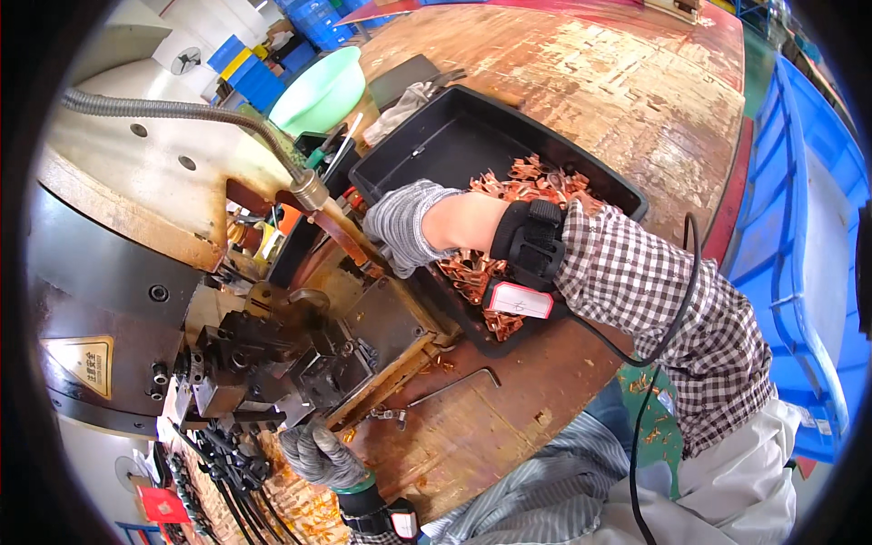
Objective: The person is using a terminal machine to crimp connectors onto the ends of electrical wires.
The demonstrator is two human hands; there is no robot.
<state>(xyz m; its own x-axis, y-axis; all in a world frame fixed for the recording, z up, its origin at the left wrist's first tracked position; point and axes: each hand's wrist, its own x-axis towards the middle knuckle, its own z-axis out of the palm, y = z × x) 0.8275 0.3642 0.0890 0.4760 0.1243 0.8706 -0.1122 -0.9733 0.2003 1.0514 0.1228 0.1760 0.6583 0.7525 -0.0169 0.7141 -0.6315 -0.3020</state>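
Observation:
My right hand [402, 226], in a grey knit glove, reaches to the left edge of a black tray [427, 145] and its fingers close near the press's die area; what they pinch is hidden. The tray holds a heap of small copper terminals [531, 182], partly under my forearm. My left hand [318, 451], also gloved, rests at the lower front of the press machine [136, 209], fingers curled at the tooling block [291, 363]; its grip is not visible. A black wrist strap with a cable sits on each arm.
A hex key [459, 381] and loose copper bits lie on the worn wooden bench [581, 82]. A flexible metal hose [182, 113] arcs over the die. A green basin [318, 91] stands behind; a blue crate [799, 227] is at right.

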